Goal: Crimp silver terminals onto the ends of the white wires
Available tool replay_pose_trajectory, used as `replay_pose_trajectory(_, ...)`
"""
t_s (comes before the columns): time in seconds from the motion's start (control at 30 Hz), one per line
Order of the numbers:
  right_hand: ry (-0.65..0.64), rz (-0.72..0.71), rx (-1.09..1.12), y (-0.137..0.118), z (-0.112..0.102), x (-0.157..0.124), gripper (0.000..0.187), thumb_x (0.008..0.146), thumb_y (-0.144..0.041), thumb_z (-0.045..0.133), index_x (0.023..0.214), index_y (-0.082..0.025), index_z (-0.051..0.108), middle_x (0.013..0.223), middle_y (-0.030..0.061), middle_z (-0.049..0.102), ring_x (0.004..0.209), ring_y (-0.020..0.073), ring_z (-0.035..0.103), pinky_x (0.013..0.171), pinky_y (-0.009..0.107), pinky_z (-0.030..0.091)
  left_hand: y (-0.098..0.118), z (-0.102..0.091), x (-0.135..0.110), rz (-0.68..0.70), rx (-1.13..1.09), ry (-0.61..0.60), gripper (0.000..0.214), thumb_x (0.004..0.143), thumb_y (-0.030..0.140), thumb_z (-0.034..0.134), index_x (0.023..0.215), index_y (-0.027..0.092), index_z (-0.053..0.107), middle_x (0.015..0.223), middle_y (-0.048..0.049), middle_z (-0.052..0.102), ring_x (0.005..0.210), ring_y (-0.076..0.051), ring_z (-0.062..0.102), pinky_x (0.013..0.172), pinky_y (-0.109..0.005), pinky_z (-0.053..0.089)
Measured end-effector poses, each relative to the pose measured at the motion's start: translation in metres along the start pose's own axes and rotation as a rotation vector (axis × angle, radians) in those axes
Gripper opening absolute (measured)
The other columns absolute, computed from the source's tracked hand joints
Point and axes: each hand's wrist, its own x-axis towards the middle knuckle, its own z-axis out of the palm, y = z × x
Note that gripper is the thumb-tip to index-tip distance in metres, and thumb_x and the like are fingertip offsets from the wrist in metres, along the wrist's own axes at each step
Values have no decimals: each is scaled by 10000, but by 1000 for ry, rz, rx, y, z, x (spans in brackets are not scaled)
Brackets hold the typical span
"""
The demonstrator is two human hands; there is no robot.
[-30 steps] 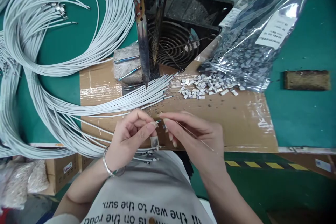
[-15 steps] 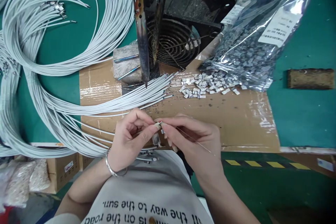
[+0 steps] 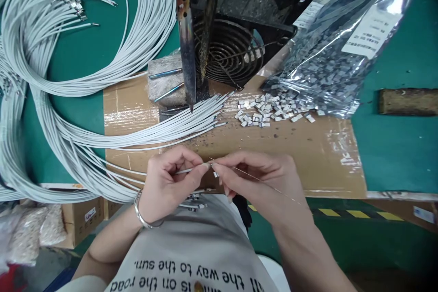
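Observation:
My left hand [image 3: 173, 185] is closed, thumb and forefinger pinching a white cable [image 3: 184, 171] near its end. Facing it, my right hand [image 3: 267, 187] is also closed, with a thin solder-like wire [image 3: 270, 185] running back across it. The fingertips of both hands almost meet over the cardboard. A small whitish piece with dark marks [image 3: 215, 174] shows just under my right thumb; whether it is gripped there is hidden. Above the hands, a soldering iron with a dark pointed tip [image 3: 189, 68] hangs down beside a second, dirtier rod [image 3: 207, 27].
A bundle of white cables [image 3: 164, 130] lies on the cardboard [image 3: 321, 159]. Small white-grey connectors [image 3: 263, 112] are heaped by a silvery bag [image 3: 325, 64]. Behind stand a black fan [image 3: 232, 50] and a wrapped block [image 3: 166, 82]. A brown block [image 3: 407, 101] lies right.
My right hand has shifted right and slightly away from the left. A length of white cable now shows in my left hand, and the thin wire's end shows between the fingertips.

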Motion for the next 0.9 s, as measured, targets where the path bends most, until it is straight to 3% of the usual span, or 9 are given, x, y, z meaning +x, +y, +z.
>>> replay_pose_trajectory(0.2, -4, -69, -37, 0, -4, -1, 69, 829, -318, 873, 809, -252, 864, 629, -8, 734, 501, 97, 598, 468, 210, 511, 5, 3, 4, 7, 59, 19, 161, 884, 220, 750, 749, 169, 678, 553, 42, 523, 473, -71, 348, 434, -216, 265)
replay_pose_trajectory(0.47, 135, -158, 89, 10, 16, 4, 96, 784, -253, 860, 716, -216, 804, 514, -19, 660, 397, 93, 550, 358, 184, 470, 4, 14, -3, 205, 228, 161, 184, 960, 192, 696, 777, 189, 677, 544, 53, 517, 467, -82, 389, 444, -238, 303)
replay_pose_trajectory(0.6, 266, -269, 206, 22, 36, 3, 91, 789, -186, 818, 711, -220, 784, 517, -36, 660, 373, 87, 531, 343, 187, 461, 0, 19, -6, 131, 86, 167, 205, 1024, 234, 638, 823, 197, 635, 579, 44, 572, 488, -83, 429, 462, -225, 331)
replay_pose_trajectory(0.7, 355, -389, 49, 29, 41, 1, 91, 849, -162, 787, 811, -233, 830, 630, -12, 734, 469, 98, 595, 438, 206, 528, 2, 18, -4, 32, -88, 105, 142, 1034, 234, 616, 896, 204, 610, 585, 52, 588, 480, -78, 422, 458, -212, 316)
replay_pose_trajectory(0.9, 322, -522, -126, 28, 34, 2, 83, 920, -243, 779, 883, -253, 853, 696, 9, 763, 552, 137, 663, 542, 267, 601, 11, 14, 2, -19, -43, 162, 87, 960, 202, 679, 881, 189, 645, 526, 88, 439, 487, -76, 314, 463, -216, 264)
